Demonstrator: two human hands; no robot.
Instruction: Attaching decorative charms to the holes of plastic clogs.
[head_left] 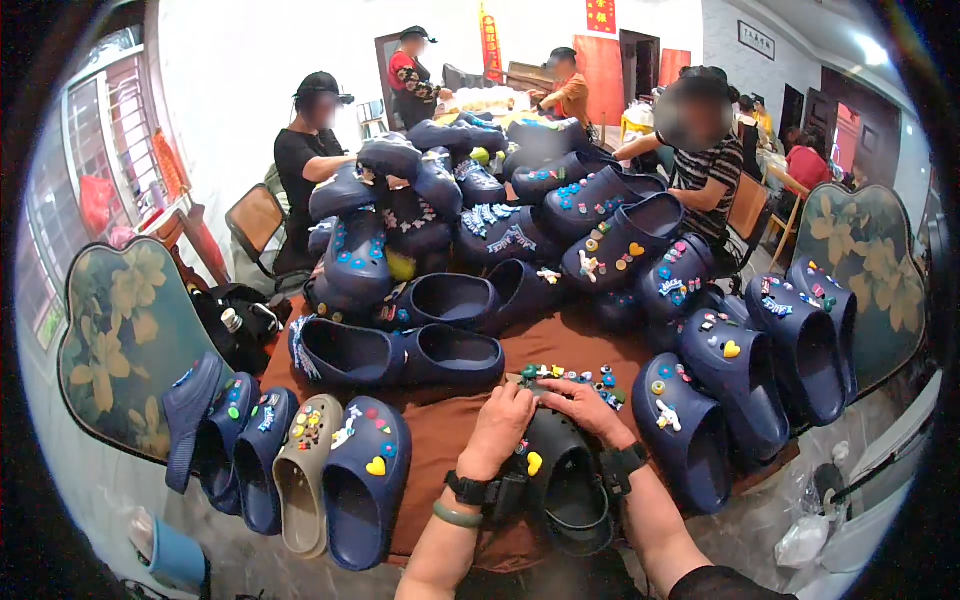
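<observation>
A black clog [570,480] lies at the table's near edge, its toe pointing away from me and its heel strap toward me. A yellow heart charm [534,463] sits on its left side. My left hand [503,420] is closed in a pinch at the left of the toe; what lies between its fingertips is hidden. My right hand [588,408] curls over the right of the toe and grips the clog. Just beyond my fingers, small colourful shoe charms [605,380] are heaped on the brown tablecloth [450,405].
Navy clogs with charms [368,490] line both sides, with one beige clog [308,480] at left. Paired navy clogs [455,355] lie ahead; a tall clog pile [500,230] rises behind. Co-workers sit left and right of it. Patterned chair backs [130,340] flank the table.
</observation>
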